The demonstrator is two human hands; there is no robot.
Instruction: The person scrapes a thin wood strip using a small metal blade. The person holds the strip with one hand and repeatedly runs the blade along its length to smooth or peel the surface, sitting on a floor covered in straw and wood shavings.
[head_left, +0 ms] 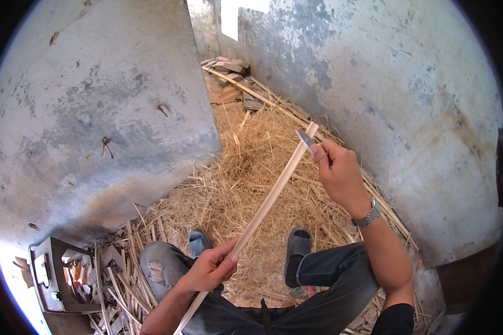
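A long pale strip of split wood or bamboo (pixel 271 195) slants from my lap up and away to the right. My left hand (pixel 211 268) is closed round its lower part, above my thigh. Near the strip's far end, my right hand (pixel 339 174) grips a knife (pixel 305 139) in a fist, its handle mostly hidden by the fingers. The short metal blade lies across the strip, close to its tip, and seems to touch it. On my right wrist is a metal watch (pixel 369 212).
Thin shavings (pixel 257 151) cover the floor between my feet and beyond. Long strips (pixel 279 106) lie along the right wall (pixel 408 111). Wooden blocks (pixel 229 67) are heaped at the far end. To the left stand a wall (pixel 95 111) and a dark frame (pixel 53 279) beside more strips (pixel 131 285).
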